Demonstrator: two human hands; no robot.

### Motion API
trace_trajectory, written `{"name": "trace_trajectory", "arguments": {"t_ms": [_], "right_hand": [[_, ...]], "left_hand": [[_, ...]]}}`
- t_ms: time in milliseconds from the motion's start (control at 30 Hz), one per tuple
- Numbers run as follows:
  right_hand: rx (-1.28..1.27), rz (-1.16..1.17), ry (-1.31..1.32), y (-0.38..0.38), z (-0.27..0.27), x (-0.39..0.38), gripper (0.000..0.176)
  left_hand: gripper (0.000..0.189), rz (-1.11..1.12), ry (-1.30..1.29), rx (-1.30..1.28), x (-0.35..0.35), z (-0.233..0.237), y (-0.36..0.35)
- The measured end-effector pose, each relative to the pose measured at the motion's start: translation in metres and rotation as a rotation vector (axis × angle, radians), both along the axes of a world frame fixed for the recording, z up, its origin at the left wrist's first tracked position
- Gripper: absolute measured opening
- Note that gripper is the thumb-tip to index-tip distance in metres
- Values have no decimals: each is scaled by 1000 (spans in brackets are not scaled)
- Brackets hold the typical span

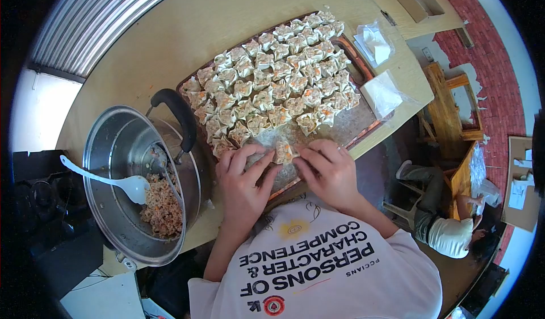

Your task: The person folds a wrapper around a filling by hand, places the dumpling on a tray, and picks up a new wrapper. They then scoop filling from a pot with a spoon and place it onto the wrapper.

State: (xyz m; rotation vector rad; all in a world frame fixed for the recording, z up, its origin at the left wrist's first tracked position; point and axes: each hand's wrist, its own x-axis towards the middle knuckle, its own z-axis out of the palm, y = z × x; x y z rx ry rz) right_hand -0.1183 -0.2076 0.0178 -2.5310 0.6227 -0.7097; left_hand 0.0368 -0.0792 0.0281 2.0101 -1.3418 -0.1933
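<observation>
Grip: left hand (244, 183) and right hand (329, 174) both pinched around one dumpling (284, 150), fingertips meeting on its wrapper.
Dumpling: between the two hands, at the near edge of the tray (340, 129); resting or lifted, cannot tell.
Just beyond grip: finished dumplings (272, 75) packed in rows across the tray.
Left of grip: metal pot (113, 143) with filling (162, 205) and a white spoon (102, 177).
Far right of grip: plastic bags (383, 92) on the table; a seated person (448, 231) below.

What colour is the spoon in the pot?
White. The spoon shows best in the head view, lying in the steel pot.
</observation>
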Motion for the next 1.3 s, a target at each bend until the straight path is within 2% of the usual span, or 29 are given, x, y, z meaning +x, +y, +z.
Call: {"name": "trace_trajectory", "arguments": {"t_ms": [233, 567, 700, 767, 867, 1100, 1300], "right_hand": [[33, -87, -67, -9, -3, 0, 26], [3, -110, -95, -15, -5, 0, 22], [22, -73, -225, -18, -7, -7, 25], [167, -63, -280, -19, -13, -10, 30], [211, -54, -315, -20, -18, -12, 34], [245, -28, -359, -19, -24, -13, 32], [158, 24, -368, -24, -30, -14, 32]], "left_hand": [[25, 88, -157, 12, -8, -2, -6], [22, 139, -161, -19, -14, -8, -21], [22, 149, -146, -4, -15, -6, -26], [22, 159, -150, -4, -17, -5, -27], [22, 169, -146, -1, -17, -6, -30], [24, 150, -153, 18, -17, -5, -32], [25, 108, -163, 10, -14, 4, -22]]}}
